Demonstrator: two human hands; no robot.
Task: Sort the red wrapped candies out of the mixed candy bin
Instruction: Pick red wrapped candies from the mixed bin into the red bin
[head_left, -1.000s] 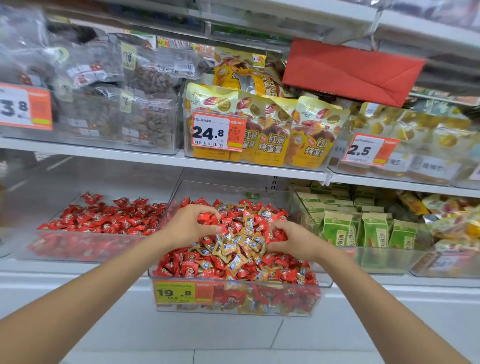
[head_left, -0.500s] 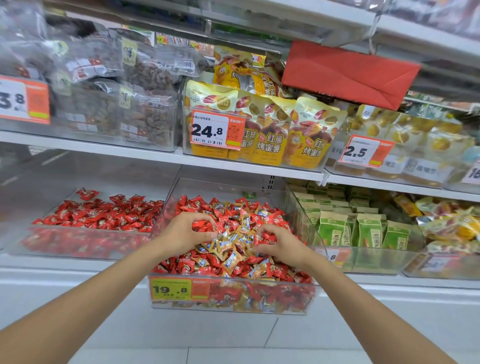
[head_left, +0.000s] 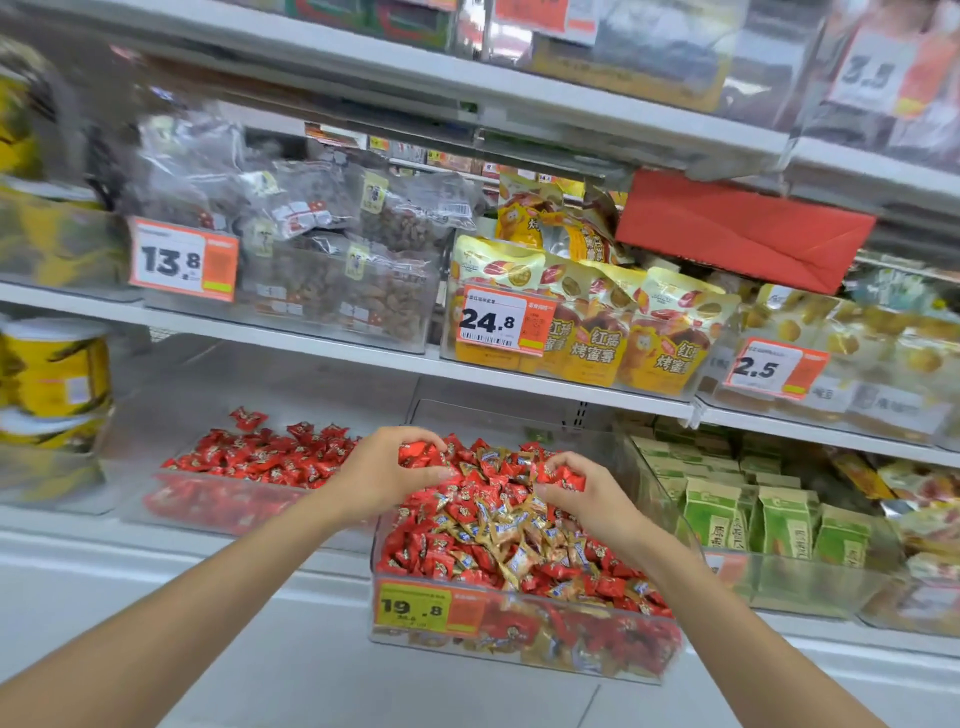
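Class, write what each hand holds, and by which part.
Left hand grips a bunch of red candies between thumb and curled fingers; right hand pinches more red candies at its fingertips. Which wrapper part cannot be told.

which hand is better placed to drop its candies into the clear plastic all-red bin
Left. The left hand grips red wrapped candies at the left edge of the mixed bin, beside the red-only bin; the right hand is farther.

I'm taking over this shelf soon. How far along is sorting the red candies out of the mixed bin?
Done: a sorted red pile lies in the clear bin on the left. In hand: left hand and right hand each grip red candies over the mixed bin. Left: plenty; many red ones lie among gold candies, so it looks far from finished.
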